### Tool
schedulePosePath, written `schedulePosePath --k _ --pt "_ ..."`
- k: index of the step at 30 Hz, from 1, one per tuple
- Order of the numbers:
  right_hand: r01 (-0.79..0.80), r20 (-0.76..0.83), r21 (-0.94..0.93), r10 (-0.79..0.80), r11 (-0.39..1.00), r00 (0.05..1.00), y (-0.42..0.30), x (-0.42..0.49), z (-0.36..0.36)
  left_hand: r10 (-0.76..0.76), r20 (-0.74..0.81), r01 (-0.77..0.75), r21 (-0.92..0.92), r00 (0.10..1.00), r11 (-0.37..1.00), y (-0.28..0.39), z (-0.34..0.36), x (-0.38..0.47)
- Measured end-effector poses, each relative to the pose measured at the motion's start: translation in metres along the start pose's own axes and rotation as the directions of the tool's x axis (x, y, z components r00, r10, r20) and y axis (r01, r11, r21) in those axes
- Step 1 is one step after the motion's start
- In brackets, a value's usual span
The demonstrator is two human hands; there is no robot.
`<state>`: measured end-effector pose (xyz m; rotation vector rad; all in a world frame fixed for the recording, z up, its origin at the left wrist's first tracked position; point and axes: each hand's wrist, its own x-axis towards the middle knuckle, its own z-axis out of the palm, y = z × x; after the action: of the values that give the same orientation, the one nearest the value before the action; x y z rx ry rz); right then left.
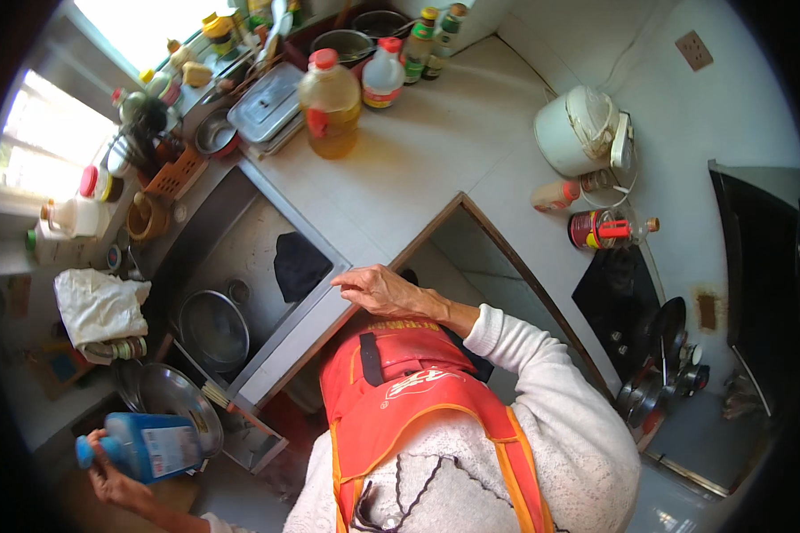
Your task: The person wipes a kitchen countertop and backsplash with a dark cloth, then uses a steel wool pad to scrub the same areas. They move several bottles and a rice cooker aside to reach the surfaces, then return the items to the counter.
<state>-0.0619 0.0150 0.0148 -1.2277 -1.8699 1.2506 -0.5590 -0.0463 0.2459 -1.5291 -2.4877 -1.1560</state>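
Note:
At the lower left, my left hand (110, 476) grips a blue plastic bottle (150, 446) by its neck, just under the blue cap. The bottle lies tilted on its side in the air, and its label bears writing. My right hand (383, 291) is over the counter's front edge by the corner of the metal sink (240, 220). Its fingers are loosely bent and hold nothing. A black cloth (300, 266) lies in the sink close to that hand. Farther left in the sink stands a round metal basin (215, 330).
A large oil bottle (330, 110) stands on the counter behind the sink. To the right are a white rice cooker (570, 130), a black cooktop (617, 283) and a wood-rimmed counter opening (463, 200). Metal bowls (173, 406) stand beside the sink near the blue bottle.

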Motion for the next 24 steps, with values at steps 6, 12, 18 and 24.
schedulePosePath --k 6,12,18,24 --pt "0.018 -0.284 -0.014 -0.022 1.000 0.959 0.023 -0.059 -0.090 0.288 0.357 -0.009 -0.613 0.888 0.790 0.140 0.131 -0.085" --pt "-0.036 -0.617 -0.095 -0.030 0.995 0.786 0.034 -0.113 -0.184 0.762 0.282 -0.294 -0.801 0.583 0.522 0.287 0.313 -0.132" --pt "-0.156 -0.813 -0.347 -0.214 0.925 0.541 0.021 -0.124 -0.263 0.869 0.416 0.142 -0.909 0.270 0.391 0.433 0.468 -0.166" --pt "-0.277 -0.752 -0.614 -0.441 0.740 0.490 0.019 -0.101 -0.323 0.912 0.407 0.267 -0.874 -0.052 0.406 0.511 0.568 -0.197"
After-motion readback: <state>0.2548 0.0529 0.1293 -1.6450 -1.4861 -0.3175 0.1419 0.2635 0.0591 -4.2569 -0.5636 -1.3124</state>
